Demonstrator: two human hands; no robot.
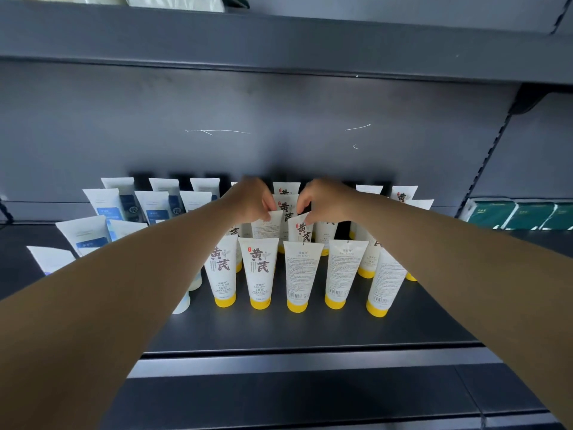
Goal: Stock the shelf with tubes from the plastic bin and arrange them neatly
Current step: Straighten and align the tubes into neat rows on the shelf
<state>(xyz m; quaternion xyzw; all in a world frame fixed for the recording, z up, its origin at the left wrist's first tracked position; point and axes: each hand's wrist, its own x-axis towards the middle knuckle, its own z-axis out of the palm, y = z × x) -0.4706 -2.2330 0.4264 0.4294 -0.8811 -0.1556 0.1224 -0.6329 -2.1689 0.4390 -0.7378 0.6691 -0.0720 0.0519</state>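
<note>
On a dark shelf (pixel 294 330) full of white tubes standing on yellow caps, the left hand (pixel 248 200) pinched the top of one tube (pixel 266 225) and the right hand (pixel 325 201) pinched the tube (pixel 302 232) beside it, both in the second row.

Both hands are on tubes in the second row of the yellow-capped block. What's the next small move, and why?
Probably turn the tube pinched by the left hand so its large brown characters face forward. It shows small print, while the tube held by the right hand already shows its front label.
</note>
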